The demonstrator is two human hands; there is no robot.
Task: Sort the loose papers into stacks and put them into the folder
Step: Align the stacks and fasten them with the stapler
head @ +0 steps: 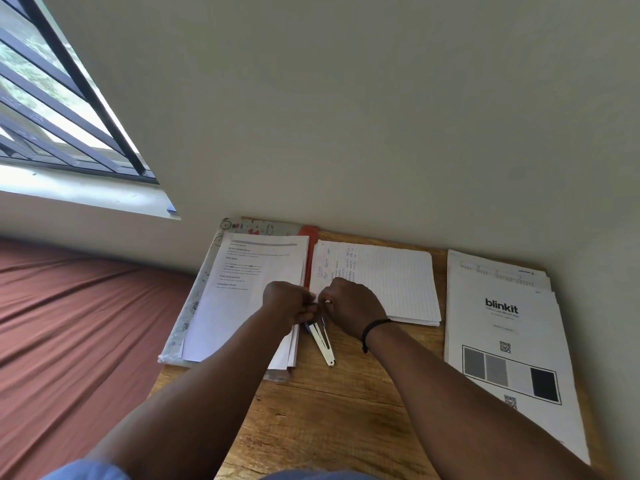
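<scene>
A stack of printed white sheets (249,289) lies on an open patterned folder (194,299) at the table's left. To its right sits a stack of lined handwritten pages (388,282). A third stack with a "blinkit" print (502,323) lies at the far right. Both hands meet between the first two stacks, fingers curled. My left hand (289,303) and my right hand (349,306) pinch the upper end of a metal file fastener strip (323,342), whose lower end rests on the wood. A black band circles my right wrist.
The wooden table (329,410) stands against a pale wall, its bare part nearest me. A bed with a rust-red sheet (76,327) borders its left edge. A barred window (59,109) is at the upper left. An orange folder edge (308,233) shows behind the stacks.
</scene>
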